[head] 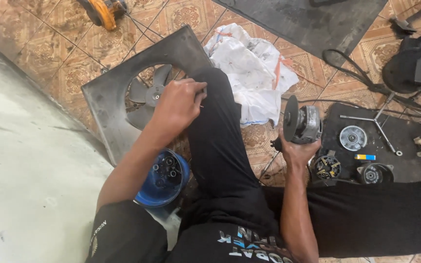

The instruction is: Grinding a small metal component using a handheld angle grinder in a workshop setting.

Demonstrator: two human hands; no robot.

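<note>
The right hand [296,151] is closed around the underside of a grey motor unit with a dark disc on its end [302,124], holding it up off the floor just beside the right knee, with a thin cable trailing down from it. The left hand [179,104] is curled shut, fingertips pinched on something small and thin, perhaps a screw or wire, too small to tell; it hovers over the raised left knee, in front of a square grey fan shroud [115,97] whose blades [147,95] show through the round opening. Judging by how things lie, the dismantling looks well along: the motor is out and in hand, and on the dark mat [405,160] to the right lie separated parts, a round silver cover [353,138], a wound armature piece [327,166] and another round housing [375,173], beside a cross-shaped wrench [377,122]. Nothing appears reassembled yet. A blue round container of small parts [164,179] sits under the left forearm, a crumpled white cloth [252,70] beyond the knee, and an orange tool [104,10] at the top edge
</note>
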